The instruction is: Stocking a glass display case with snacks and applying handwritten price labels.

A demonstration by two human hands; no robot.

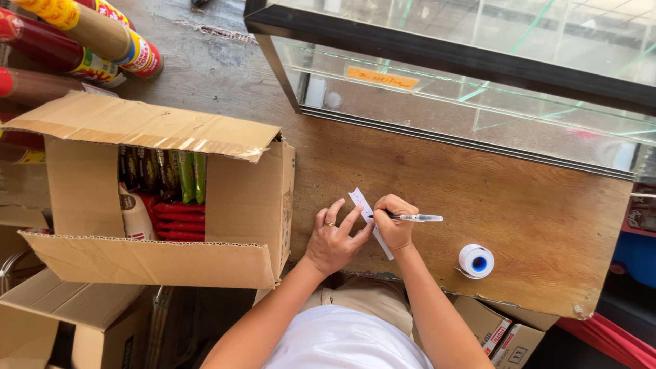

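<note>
Left hand [333,240] flat, fingers spread, pinning white label strip [370,220] to wooden counter [519,212] so it won't slide. Right hand [393,224] fingers clamped on pen [415,218], tip at strip (writing grip). Tape roll [475,260] near; open cardboard box [157,198] left.

The scene is lit brightly and evenly by daylight, and only soft, short shadows are cast beneath the hands. Pale reflections are seen across the glass case [478,75] (its panes partly washed out). Focus is held sharp at centre; straight edges are bowed slightly toward the corners.
</note>
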